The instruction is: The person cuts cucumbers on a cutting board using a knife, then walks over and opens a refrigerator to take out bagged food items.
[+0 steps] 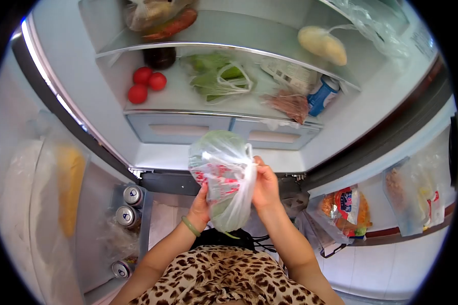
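Note:
A translucent plastic bag point(221, 188) with red print and something pale green inside is held up in front of the open fridge. My left hand point(201, 206) supports its left side, fingers against the plastic and partly behind it. On the right, my right hand point(265, 185) pinches the gathered, twisted neck of the bag. A thin green tip pokes out at the bag's lower end.
The fridge shelf point(183, 104) holds red tomatoes point(143, 76), bagged green vegetables point(219, 76) and a blue can point(322, 95). Two drawers point(183, 129) lie below. Cans point(127, 216) stand in the left door, food bags point(347, 211) in the right door.

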The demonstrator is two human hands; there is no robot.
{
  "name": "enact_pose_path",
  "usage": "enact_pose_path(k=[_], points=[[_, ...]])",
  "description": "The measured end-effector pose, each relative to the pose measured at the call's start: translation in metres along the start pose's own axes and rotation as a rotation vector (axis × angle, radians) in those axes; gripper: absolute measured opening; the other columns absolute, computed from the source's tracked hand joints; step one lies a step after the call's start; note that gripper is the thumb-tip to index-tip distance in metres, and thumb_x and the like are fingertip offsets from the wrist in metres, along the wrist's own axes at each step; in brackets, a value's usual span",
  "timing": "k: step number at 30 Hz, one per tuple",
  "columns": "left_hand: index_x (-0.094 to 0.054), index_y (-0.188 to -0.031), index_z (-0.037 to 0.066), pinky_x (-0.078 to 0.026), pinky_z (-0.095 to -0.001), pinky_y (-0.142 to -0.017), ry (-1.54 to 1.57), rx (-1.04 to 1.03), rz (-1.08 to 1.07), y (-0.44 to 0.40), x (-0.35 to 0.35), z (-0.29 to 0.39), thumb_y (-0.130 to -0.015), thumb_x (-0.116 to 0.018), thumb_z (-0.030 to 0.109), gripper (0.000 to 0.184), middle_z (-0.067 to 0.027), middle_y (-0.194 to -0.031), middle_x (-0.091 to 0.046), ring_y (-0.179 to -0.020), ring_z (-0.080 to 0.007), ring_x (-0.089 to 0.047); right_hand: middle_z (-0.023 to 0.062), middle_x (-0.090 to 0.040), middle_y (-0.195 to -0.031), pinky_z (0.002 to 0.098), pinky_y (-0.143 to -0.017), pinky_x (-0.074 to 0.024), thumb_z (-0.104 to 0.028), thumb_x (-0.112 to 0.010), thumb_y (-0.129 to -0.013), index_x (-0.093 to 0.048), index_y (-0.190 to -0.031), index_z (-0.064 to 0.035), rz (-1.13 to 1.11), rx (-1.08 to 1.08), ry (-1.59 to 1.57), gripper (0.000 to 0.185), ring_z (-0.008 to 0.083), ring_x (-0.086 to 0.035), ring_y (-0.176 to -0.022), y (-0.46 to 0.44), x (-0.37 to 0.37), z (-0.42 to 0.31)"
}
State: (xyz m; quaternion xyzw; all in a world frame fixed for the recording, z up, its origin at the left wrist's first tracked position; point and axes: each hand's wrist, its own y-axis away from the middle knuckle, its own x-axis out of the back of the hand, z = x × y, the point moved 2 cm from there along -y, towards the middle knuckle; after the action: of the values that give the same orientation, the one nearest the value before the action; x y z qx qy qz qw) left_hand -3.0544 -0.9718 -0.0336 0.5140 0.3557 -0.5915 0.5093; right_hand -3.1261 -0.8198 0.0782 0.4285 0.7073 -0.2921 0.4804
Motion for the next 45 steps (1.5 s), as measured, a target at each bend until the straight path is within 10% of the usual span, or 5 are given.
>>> enact_pose_path(k=[12,21,32,40,45], points=[[-0.053,-0.129,0.005,-0.051,-0.0453,-0.096,0.097,0.161,0.135,-0.004,-0.027,0.009,-0.1,-0.051,0.033,0.041,-0.0126,-0.123,-0.062,-0.108,-0.0302,-0.062,0.0054,-0.058,-0.116,0.0273,-0.085,-0.0491,-0.017,-0.064,-0.091,-0.055,-0.12,-0.004,0.222,0.223,0.915,0.033,0.0131,-0.059,-0.1,0.031,0.033,-0.005],[-0.054,-0.123,0.002,-0.055,-0.0315,-0.08,-0.646,-0.112,0.136,-0.024,-0.04,0.001,-0.084,-0.07,0.004,0.043,-0.0076,-0.108,-0.064,-0.093,-0.0173,-0.064,0.0096,-0.063,-0.101,0.027,-0.076,-0.0488,-0.024,-0.069,-0.088,-0.059,-0.107,-0.0017,0.316,0.384,1.701,0.031,0.0163,-0.06,-0.087,0.045,0.015,0.002],[-0.057,-0.121,0.0,-0.057,-0.0338,-0.082,-0.446,-0.075,0.129,-0.026,-0.059,0.002,-0.084,-0.067,0.0,0.038,-0.011,-0.109,-0.067,-0.092,-0.0202,-0.067,0.0048,-0.063,-0.101,0.0305,-0.079,-0.053,-0.016,-0.057,-0.096,-0.057,-0.107,-0.006,0.412,0.206,0.555,0.015,0.0136,-0.062,-0.091,0.056,0.03,-0.017],[-0.057,-0.12,0.0,-0.057,-0.0328,-0.082,-0.327,-0.065,0.159,-0.015,-0.055,0.007,-0.085,-0.066,0.001,0.036,-0.0098,-0.109,-0.066,-0.093,-0.0191,-0.067,0.0058,-0.058,-0.118,0.0314,-0.092,-0.0467,-0.016,-0.061,-0.093,-0.048,-0.127,-0.006,0.399,0.188,0.812,0.038,0.0144,-0.057,-0.108,0.056,0.015,-0.019],[-0.057,-0.121,0.0,-0.056,-0.0326,-0.083,-0.425,-0.155,0.119,-0.016,-0.068,0.014,-0.085,-0.066,-0.002,0.037,-0.0099,-0.111,-0.066,-0.095,-0.019,-0.067,0.0089,-0.059,-0.117,0.0344,-0.092,-0.0456,-0.016,-0.067,-0.085,-0.047,-0.129,-0.0056,0.309,0.511,1.539,0.05,0.0195,-0.057,-0.108,0.052,-0.003,-0.021]])
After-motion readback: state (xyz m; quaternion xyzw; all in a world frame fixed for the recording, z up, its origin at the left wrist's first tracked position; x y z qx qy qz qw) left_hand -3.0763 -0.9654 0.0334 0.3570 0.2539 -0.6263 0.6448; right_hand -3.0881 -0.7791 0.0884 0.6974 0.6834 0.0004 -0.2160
